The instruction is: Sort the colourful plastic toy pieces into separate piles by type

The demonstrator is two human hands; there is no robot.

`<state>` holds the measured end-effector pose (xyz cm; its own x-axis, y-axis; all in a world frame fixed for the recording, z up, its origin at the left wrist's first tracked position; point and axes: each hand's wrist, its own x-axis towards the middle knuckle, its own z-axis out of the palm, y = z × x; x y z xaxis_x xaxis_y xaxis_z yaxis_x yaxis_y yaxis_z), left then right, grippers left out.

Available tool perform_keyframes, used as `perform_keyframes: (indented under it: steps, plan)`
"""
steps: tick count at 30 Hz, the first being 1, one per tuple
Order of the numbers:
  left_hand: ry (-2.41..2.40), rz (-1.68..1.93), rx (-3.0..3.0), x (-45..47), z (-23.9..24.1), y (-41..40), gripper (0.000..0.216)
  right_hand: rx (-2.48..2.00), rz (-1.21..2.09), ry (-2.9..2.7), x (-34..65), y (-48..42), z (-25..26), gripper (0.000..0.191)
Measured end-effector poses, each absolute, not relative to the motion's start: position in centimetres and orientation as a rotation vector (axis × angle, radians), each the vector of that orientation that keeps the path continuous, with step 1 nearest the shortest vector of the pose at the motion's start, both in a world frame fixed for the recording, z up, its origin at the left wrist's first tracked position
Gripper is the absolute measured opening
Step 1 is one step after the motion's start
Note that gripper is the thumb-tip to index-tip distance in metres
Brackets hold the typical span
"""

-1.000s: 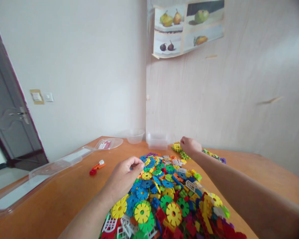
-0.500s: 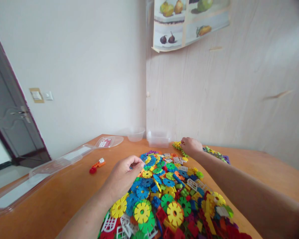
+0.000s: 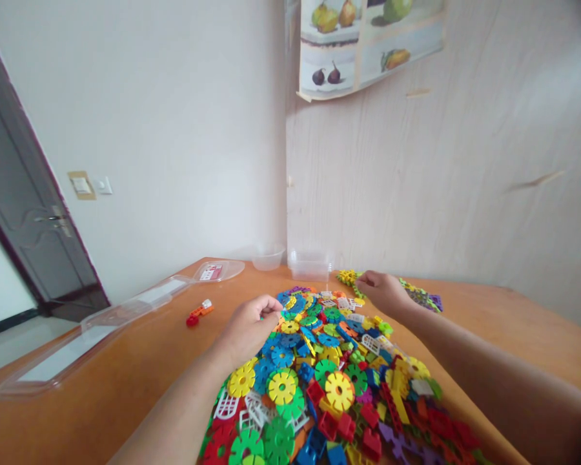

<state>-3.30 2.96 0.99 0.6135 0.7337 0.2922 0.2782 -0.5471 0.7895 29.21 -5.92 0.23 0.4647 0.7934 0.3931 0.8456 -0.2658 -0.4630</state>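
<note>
My left hand (image 3: 252, 328) hovers over the left side of a pile of plastic building pieces, thumb and forefinger pinched together. Whatever lies between those fingertips, if anything, is too small to make out. Just beyond the fingers lie blue and yellow notched discs (image 3: 290, 326). Across the table, my right hand (image 3: 385, 292) is at a group of joined yellow and green pieces (image 3: 348, 278), its fingers curled. Its fingertips are near the yellow part, and their grip is hidden. Behind this hand a grey-green strip of linked pieces (image 3: 421, 297) extends to a purple end.
Clear plastic containers (image 3: 310, 266) and a bowl (image 3: 268, 259) stand against the wall. Transparent lids (image 3: 72, 352) lie along the table's left edge. A small orange, red and white block piece (image 3: 199, 312) sits left of the pile. Red blocks (image 3: 346, 426) lie nearest me.
The view has turned slightly left, so things appear farther right. My right hand has shifted a little rightward along the yellow and green pieces. My left hand keeps its pinch over the pile.
</note>
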Motion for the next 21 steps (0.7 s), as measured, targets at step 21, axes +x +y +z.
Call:
perform_keyframes:
  steps: [21]
  plan:
    - [0.601, 0.554, 2.280, -2.0, 0.9, -0.4, 0.025, -1.909, 0.152, -1.301, 25.3, -15.7, -1.8, 0.033]
